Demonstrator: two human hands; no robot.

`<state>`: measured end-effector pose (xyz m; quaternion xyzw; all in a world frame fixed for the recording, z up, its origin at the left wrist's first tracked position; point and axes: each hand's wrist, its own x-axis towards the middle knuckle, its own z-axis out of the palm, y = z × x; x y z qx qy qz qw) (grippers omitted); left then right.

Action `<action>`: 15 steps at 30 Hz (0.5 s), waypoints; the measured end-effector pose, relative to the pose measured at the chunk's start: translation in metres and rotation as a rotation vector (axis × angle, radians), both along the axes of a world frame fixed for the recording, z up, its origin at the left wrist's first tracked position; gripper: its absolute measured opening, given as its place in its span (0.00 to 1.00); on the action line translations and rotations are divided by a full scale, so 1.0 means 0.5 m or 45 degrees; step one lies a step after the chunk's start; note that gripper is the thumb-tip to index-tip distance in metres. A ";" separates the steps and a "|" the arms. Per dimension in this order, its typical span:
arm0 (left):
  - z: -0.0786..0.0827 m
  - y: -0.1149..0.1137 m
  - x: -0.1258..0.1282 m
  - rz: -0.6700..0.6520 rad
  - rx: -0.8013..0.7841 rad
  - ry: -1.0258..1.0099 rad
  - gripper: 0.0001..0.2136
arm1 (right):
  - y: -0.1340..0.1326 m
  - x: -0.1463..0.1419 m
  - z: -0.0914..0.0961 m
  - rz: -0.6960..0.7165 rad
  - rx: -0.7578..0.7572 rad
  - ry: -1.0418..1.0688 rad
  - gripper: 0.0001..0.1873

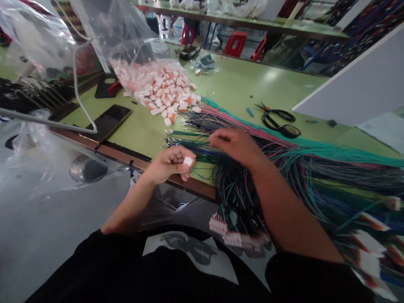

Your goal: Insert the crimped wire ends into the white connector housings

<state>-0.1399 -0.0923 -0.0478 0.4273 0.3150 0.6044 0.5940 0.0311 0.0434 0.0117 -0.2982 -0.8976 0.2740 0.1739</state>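
Note:
Pinched in my left hand is a small white connector housing, held at the bench's front edge. A thin blue wire runs from beside it to the right. My right hand is over the wire bundles, its fingers curled together; whether a wire is between them is hidden. Beneath and around it lie black, pink and green wires with bare metal ends pointing left. Finished-looking harnesses hang over the edge near my lap, with white and orange connectors on their ends.
A pile of white and orange connectors spills from a clear plastic bag. A phone lies at the left, behind a grey metal rod. Scissors and a roll of black tape sit behind the wires. A white panel stands at right.

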 end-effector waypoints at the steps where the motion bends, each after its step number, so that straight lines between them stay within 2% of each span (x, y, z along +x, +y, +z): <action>1: -0.001 -0.002 -0.002 -0.008 0.006 -0.015 0.17 | 0.028 0.008 -0.004 -0.168 0.163 -0.055 0.12; 3: -0.001 -0.004 -0.006 -0.007 0.009 -0.044 0.17 | 0.072 0.019 -0.019 -0.370 0.369 -0.317 0.11; 5: -0.001 -0.004 -0.007 -0.006 0.006 -0.060 0.17 | 0.093 0.019 -0.036 -0.418 0.468 -0.568 0.13; 7: -0.001 -0.003 -0.006 0.000 0.013 -0.074 0.16 | 0.093 0.011 -0.046 -0.428 0.518 -0.701 0.15; 15: 0.013 -0.008 0.000 0.023 -0.018 -0.168 0.12 | 0.071 0.009 -0.029 -0.446 0.521 -0.745 0.15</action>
